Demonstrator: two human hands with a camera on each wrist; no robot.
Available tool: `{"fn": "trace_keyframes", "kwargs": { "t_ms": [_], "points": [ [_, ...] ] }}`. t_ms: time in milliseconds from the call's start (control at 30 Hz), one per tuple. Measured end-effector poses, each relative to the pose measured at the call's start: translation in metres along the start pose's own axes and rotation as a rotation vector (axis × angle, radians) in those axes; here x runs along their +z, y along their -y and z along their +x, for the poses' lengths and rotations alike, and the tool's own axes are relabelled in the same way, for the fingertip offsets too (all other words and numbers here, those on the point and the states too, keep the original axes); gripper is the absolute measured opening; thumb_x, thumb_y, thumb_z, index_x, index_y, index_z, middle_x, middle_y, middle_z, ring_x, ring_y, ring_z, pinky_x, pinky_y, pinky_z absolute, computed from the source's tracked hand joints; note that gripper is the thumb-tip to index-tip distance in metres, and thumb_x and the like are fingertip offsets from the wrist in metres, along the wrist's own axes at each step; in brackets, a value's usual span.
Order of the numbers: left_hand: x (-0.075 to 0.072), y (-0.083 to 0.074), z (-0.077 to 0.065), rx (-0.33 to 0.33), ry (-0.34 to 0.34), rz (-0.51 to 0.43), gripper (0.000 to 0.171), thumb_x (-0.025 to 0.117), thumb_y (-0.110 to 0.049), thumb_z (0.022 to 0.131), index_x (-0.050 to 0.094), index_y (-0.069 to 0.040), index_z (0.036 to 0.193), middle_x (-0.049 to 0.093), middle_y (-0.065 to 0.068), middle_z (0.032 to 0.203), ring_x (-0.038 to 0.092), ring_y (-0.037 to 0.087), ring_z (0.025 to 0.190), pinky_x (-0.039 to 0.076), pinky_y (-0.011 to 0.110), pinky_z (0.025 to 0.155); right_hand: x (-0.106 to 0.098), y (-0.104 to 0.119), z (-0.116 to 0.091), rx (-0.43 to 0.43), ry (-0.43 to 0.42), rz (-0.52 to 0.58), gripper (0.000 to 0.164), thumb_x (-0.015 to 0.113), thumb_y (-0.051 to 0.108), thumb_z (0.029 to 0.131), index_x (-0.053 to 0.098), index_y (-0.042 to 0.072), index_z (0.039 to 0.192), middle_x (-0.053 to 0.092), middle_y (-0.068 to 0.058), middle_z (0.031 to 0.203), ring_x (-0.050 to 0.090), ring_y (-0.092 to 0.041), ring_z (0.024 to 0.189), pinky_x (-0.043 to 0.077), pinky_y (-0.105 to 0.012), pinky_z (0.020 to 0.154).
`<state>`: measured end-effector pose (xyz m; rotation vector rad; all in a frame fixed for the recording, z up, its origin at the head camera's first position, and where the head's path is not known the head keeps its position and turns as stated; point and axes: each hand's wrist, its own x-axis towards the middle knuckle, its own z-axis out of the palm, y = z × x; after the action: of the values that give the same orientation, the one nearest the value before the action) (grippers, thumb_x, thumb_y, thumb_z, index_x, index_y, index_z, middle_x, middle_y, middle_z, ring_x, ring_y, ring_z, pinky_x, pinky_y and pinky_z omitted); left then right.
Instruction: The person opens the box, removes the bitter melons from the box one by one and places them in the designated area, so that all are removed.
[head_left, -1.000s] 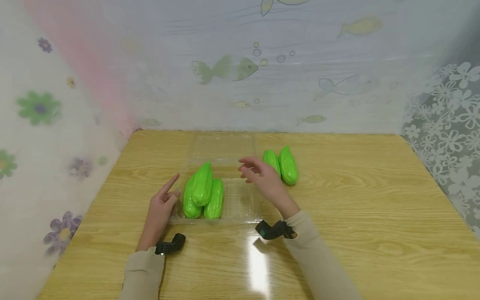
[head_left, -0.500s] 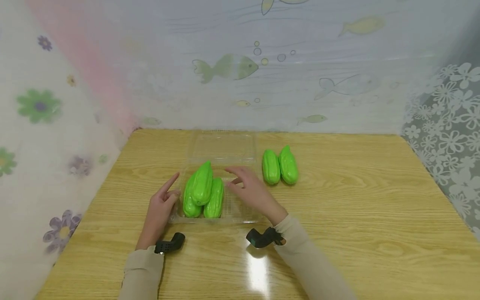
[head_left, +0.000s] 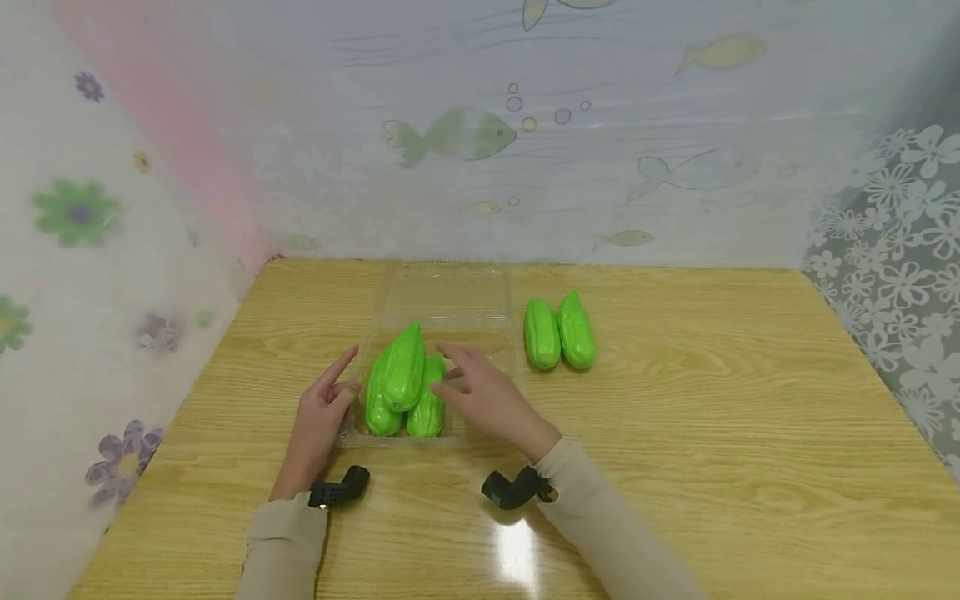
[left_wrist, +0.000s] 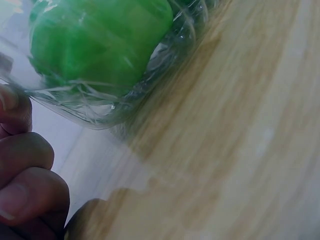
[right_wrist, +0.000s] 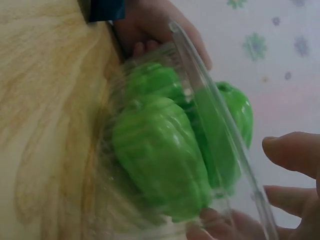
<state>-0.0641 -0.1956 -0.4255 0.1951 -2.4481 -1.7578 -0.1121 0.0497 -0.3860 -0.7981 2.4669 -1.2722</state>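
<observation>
A clear plastic clamshell box [head_left: 360,442] lies with its lid folded back; inside are three green, ridged, pepper-like vegetables. One upper vegetable [head_left: 405,375] leans across the left vegetable [head_left: 381,417], beside the right vegetable [head_left: 427,408]. At the left wall, my left hand [head_left: 318,417] has its index finger straight, its thumb at the rim and the other fingers curled. Over the box's right half, my right hand [head_left: 491,400] is spread, thumb and index finger apart close to the right vegetable. In the right wrist view its lower fingertips [right_wrist: 215,225] sit beside that vegetable's end.
Outside the box, two more green vegetables lie side by side: one nearer [head_left: 542,333] and one farther right [head_left: 577,331]. The clear lid [head_left: 446,293] lies flat behind the box. A patterned curtain [head_left: 450,192] rises beyond the wooden table [head_left: 712,417].
My right hand has moved left from the box's right side toward the right vegetable inside, uncovering the pair outside. The left hand has stayed at the left wall.
</observation>
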Motion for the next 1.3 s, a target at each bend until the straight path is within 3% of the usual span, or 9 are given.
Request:
{"fn": "trace_keyframes", "kwargs": {
  "t_ms": [200,400,567,700,867,1100,1300],
  "points": [
    [0.002,-0.021,-0.007,-0.001,0.003,-0.008,0.050,0.047,-0.007,0.089,0.041,-0.026,0.135,0.042,0.001,0.057,0.035,0.007,0.045,0.033,0.025,0.043,0.009,0.006,-0.001,-0.108,-0.053,-0.077,0.057,0.050,0.038,0.090,0.030,0.019,0.140,0.028,-0.006,0.139,0.051,-0.021,0.103,0.044,-0.036,0.081],
    [0.002,-0.022,-0.008,0.010,0.000,-0.019,0.050,0.047,-0.007,0.089,0.041,-0.024,0.135,0.045,0.004,0.059,0.035,0.007,0.046,0.034,0.025,0.043,0.019,0.009,0.000,-0.201,-0.043,-0.157,0.064,0.046,0.047,0.089,0.020,0.027,0.143,0.017,-0.007,0.144,0.046,-0.024,0.112,0.044,-0.040,0.082],
    [0.000,-0.021,-0.009,0.015,0.001,-0.010,0.049,0.048,-0.008,0.089,0.041,-0.024,0.135,0.050,0.010,0.065,0.036,0.007,0.046,0.034,0.025,0.042,0.027,0.009,0.002,-0.195,-0.022,-0.203,0.066,0.041,0.056,0.087,0.013,0.036,0.142,0.009,-0.006,0.147,0.033,-0.024,0.124,0.039,-0.042,0.089],
    [0.000,-0.021,-0.010,0.015,0.011,-0.008,0.049,0.048,-0.009,0.089,0.041,-0.024,0.135,0.052,0.014,0.067,0.035,0.006,0.044,0.033,0.025,0.040,0.031,0.011,0.003,-0.188,-0.018,-0.256,0.063,0.040,0.057,0.086,0.018,0.036,0.141,0.007,-0.009,0.147,0.030,-0.030,0.126,0.035,-0.046,0.092],
    [0.000,-0.021,-0.010,0.009,0.017,-0.022,0.049,0.047,-0.008,0.089,0.041,-0.023,0.135,0.052,0.015,0.067,0.035,0.006,0.044,0.033,0.025,0.039,0.033,0.016,0.003,-0.178,-0.027,-0.306,0.059,0.044,0.055,0.086,0.031,0.032,0.139,0.010,-0.013,0.147,0.025,-0.032,0.128,0.031,-0.047,0.095],
    [0.001,-0.023,-0.010,0.002,0.010,-0.017,0.050,0.047,-0.007,0.088,0.041,-0.023,0.135,0.051,0.009,0.067,0.032,0.006,0.043,0.031,0.025,0.038,0.036,0.020,0.004,-0.185,-0.095,-0.357,0.055,0.057,0.050,0.081,0.044,0.023,0.127,0.023,-0.013,0.142,0.041,-0.031,0.117,0.039,-0.043,0.090],
    [0.000,-0.022,-0.010,0.007,0.013,-0.003,0.050,0.046,-0.008,0.089,0.040,-0.024,0.136,0.051,0.005,0.065,0.032,0.005,0.042,0.031,0.026,0.038,0.037,0.018,0.006,-0.191,-0.126,-0.354,0.048,0.063,0.046,0.078,0.048,0.019,0.115,0.030,-0.013,0.138,0.042,-0.027,0.117,0.037,-0.046,0.090]
  ]
}}
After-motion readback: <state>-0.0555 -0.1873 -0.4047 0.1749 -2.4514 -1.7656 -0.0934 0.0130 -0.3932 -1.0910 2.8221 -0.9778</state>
